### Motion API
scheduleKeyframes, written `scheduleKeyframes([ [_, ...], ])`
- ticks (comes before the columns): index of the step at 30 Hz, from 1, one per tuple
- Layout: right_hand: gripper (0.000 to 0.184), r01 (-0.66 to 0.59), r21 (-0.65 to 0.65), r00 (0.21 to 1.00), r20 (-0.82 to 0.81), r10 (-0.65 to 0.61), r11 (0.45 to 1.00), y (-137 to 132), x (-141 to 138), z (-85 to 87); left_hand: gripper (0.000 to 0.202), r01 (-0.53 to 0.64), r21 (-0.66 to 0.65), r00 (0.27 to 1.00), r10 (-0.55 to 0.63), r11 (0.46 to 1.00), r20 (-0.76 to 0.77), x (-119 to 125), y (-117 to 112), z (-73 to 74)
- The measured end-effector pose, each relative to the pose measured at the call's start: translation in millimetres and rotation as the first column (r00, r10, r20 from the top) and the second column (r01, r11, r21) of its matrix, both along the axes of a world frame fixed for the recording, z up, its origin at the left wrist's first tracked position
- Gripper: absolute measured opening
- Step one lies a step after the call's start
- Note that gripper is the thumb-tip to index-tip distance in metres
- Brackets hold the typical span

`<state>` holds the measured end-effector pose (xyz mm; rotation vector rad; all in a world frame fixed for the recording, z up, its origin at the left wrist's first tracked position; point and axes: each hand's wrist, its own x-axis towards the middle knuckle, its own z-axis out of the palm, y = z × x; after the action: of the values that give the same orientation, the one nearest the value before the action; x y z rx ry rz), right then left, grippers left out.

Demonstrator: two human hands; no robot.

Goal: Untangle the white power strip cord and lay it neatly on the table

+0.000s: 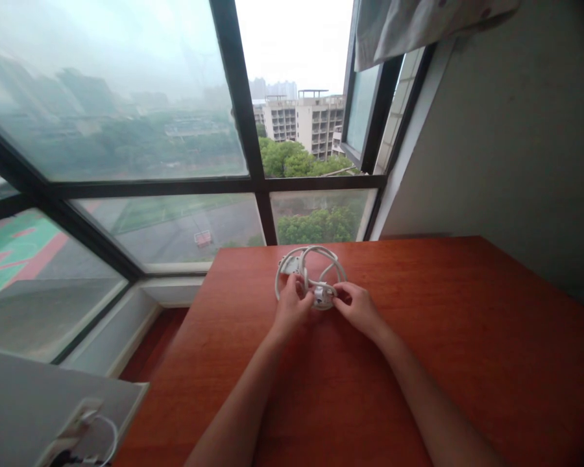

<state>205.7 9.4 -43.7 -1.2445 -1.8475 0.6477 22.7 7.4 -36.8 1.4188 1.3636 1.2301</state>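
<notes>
Both hands on coiled white cable (311, 267) on red-brown bench (467, 337): left hand (292, 307) grip closed on cable loop, right hand (358, 307) pinching white plug (322, 296).

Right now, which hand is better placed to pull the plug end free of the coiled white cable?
Probably the right hand: its fingertips already pinch the white plug at the coil's near edge. The left hand grips the looped cable beside it, so it seems better placed to steady the coil on the table.
</notes>
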Motion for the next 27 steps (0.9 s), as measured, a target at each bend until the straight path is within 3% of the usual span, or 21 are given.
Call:
scheduleKeyframes([
  [3, 0.014, -0.042, -0.019, 0.999, -0.007, 0.042, 0.999, 0.0, 3.7, 4.8, 0.018, -0.045, 0.017, 0.999, 0.046, 0.999, -0.012, -6.7, 2.3, 5.2],
  [6, 0.015, -0.079, 0.044, 0.995, 0.059, 0.076, 0.996, -4.8, 0.6, 9.4, 0.031, -0.227, -0.021, 0.974, 0.227, 0.974, 0.009, -13.5, 7.3, 6.0],
  [8, 0.019, -0.139, 0.085, 0.985, 0.119, 0.129, 0.987, -9.5, -3.6, 11.9, 0.045, -0.271, -0.042, 0.962, 0.273, 0.962, 0.027, -17.0, 10.4, 4.1],
  [10, 0.024, -0.209, 0.108, 0.969, 0.161, 0.19, 0.972, -14.1, -7.4, 14.4, 0.053, -0.22, -0.086, 0.972, 0.225, 0.972, 0.063, -19.6, 12.5, 1.2],
  [13, 0.027, -0.295, 0.114, 0.945, 0.18, 0.272, 0.949, -18.5, -9.1, 19.5, 0.044, -0.131, -0.113, 0.99, 0.137, 0.985, 0.045, -22.5, 13.7, -2.1],
  [16, 0.017, -0.353, 0.091, 0.934, 0.094, 0.344, 0.931, -18.8, -4.7, 26.7, 0.039, -0.133, -0.098, 0.99, 0.138, 0.986, 0.041, -23.3, 12.1, -1.0],
  [18, 0.015, -0.283, 0.08, 0.958, -0.034, 0.286, 0.956, -16.8, 0.4, 30.9, 0.039, -0.135, -0.125, 0.98, 0.151, 0.983, 0.126, -22.0, 9.8, 2.3],
  [20, 0.022, -0.085, 0.082, 0.983, -0.158, 0.097, 0.993, -13.1, 5.3, 32.2, 0.042, -0.095, -0.162, 0.962, 0.132, 0.982, 0.238, -19.9, 7.2, 6.5],
  [23, 0.023, 0.161, 0.116, 0.966, -0.221, -0.133, 0.98, -5.2, 8.7, 25.3, 0.048, -0.02, -0.196, 0.914, 0.097, 0.98, 0.395, -17.6, 4.6, 10.8],
  [27, 0.045, 0.169, 0.133, 0.977, -0.152, -0.148, 0.977, 5.5, 2.7, 2.4, 0.052, 0.096, -0.225, 0.869, 0.029, 0.97, 0.495, -16.9, 4.1, 9.8],
])
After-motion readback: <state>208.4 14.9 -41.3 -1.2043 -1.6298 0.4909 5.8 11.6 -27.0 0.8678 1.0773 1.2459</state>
